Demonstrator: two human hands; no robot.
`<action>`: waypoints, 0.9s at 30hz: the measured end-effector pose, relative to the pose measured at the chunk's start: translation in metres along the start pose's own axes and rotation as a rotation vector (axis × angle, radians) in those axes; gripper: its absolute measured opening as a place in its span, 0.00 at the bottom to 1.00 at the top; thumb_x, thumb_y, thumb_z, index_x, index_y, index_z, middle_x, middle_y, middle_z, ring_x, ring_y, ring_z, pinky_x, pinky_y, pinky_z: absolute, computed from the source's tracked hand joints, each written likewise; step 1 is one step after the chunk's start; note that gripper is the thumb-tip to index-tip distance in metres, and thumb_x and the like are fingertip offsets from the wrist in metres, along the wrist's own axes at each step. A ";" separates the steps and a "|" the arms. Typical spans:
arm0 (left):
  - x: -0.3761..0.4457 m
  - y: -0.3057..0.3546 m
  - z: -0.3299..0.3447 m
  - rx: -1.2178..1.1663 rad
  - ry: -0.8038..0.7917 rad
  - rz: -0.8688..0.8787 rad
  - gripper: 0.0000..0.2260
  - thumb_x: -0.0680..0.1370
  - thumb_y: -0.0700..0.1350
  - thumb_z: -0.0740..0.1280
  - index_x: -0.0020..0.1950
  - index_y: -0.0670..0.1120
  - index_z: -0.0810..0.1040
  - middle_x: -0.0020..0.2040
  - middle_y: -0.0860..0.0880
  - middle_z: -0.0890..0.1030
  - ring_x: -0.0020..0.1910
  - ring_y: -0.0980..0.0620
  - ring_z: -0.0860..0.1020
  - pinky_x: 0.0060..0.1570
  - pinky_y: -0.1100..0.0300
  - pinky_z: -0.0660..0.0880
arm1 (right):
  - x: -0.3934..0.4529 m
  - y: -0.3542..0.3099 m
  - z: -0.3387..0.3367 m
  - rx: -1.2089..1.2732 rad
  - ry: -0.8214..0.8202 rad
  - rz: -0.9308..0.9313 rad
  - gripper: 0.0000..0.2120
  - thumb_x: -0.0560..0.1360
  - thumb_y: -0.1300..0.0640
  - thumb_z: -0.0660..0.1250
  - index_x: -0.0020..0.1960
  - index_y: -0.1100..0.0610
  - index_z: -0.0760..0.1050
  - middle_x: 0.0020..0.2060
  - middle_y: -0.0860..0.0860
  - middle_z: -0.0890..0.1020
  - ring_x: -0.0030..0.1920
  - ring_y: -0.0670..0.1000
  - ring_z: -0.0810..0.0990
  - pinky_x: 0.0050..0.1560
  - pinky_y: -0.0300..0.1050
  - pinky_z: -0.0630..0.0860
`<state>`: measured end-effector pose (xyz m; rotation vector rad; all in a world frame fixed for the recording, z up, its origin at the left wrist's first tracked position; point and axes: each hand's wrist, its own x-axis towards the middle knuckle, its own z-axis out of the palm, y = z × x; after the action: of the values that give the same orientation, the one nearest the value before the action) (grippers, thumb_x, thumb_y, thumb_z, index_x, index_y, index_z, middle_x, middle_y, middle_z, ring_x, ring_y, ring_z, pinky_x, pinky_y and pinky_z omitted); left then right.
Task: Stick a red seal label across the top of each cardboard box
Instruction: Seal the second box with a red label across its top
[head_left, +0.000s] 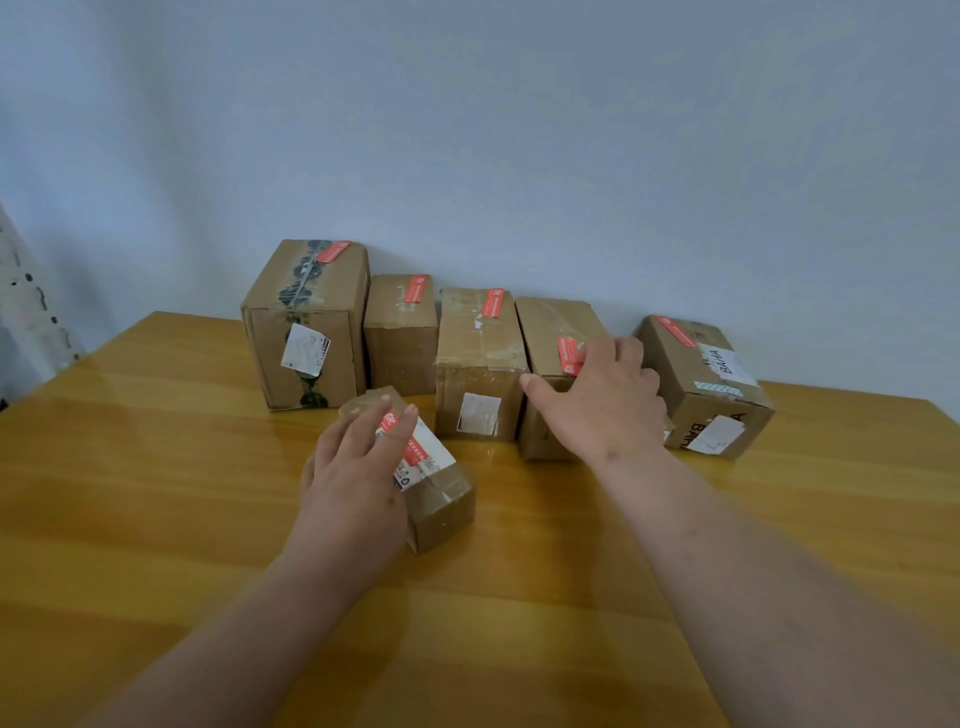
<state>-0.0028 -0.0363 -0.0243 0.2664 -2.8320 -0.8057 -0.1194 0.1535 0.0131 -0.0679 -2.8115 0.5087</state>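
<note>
Six brown cardboard boxes sit before you on a glossy yellow-brown wooden table (156, 467), each one showing a red seal label on its top. Five stand in a row against the pale grey-blue wall (519, 130): from your left, the tall brown box with dark printed tape (306, 327), the small squat brown box (400, 338), the long brown box with a white sticker on its front (478, 364), the brown box under your right hand (550, 332), and the angled brown box with white handwritten labels (711, 389), set slightly apart at the right end.

The sixth, a small brown box wrapped in clear tape (436, 499), lies nearer to you and turned at an angle. Your left hand (358, 467) rests on it with fingers straight and flat, pressing across its red seal label (410, 447), which lies over a white shipping sticker.

Your right hand (602, 395) reaches to the fourth box in the row, fingers spread loosely over its near top edge, thumb pointing left, fingertips touching that box's red seal label (569, 356). It grasps nothing.

The other four red labels are those on the tall box (333, 251), the squat box (415, 289), the long box (493, 303) and the angled box (675, 330).
</note>
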 end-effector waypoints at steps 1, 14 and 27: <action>-0.002 -0.001 -0.001 -0.018 0.010 -0.008 0.33 0.79 0.35 0.57 0.78 0.60 0.52 0.79 0.59 0.49 0.76 0.53 0.42 0.76 0.45 0.51 | -0.004 0.002 -0.003 0.018 0.006 0.000 0.36 0.69 0.29 0.63 0.68 0.52 0.66 0.67 0.53 0.66 0.65 0.62 0.69 0.62 0.59 0.72; -0.064 0.031 -0.030 -0.065 0.041 0.038 0.31 0.78 0.40 0.62 0.78 0.56 0.56 0.78 0.56 0.57 0.77 0.47 0.51 0.75 0.46 0.58 | -0.100 0.039 -0.080 0.200 -0.004 -0.013 0.30 0.66 0.37 0.68 0.63 0.48 0.67 0.60 0.48 0.65 0.60 0.55 0.71 0.60 0.54 0.74; -0.118 0.065 -0.052 -0.033 -0.114 0.250 0.28 0.77 0.65 0.58 0.76 0.58 0.63 0.76 0.60 0.61 0.75 0.55 0.58 0.74 0.45 0.59 | -0.160 0.089 -0.109 0.827 -0.823 -0.146 0.36 0.49 0.55 0.74 0.57 0.49 0.70 0.57 0.52 0.71 0.56 0.54 0.71 0.55 0.50 0.68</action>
<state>0.1152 0.0181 0.0392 -0.1405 -2.8738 -0.8348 0.0648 0.2579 0.0372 0.6381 -2.9792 1.9628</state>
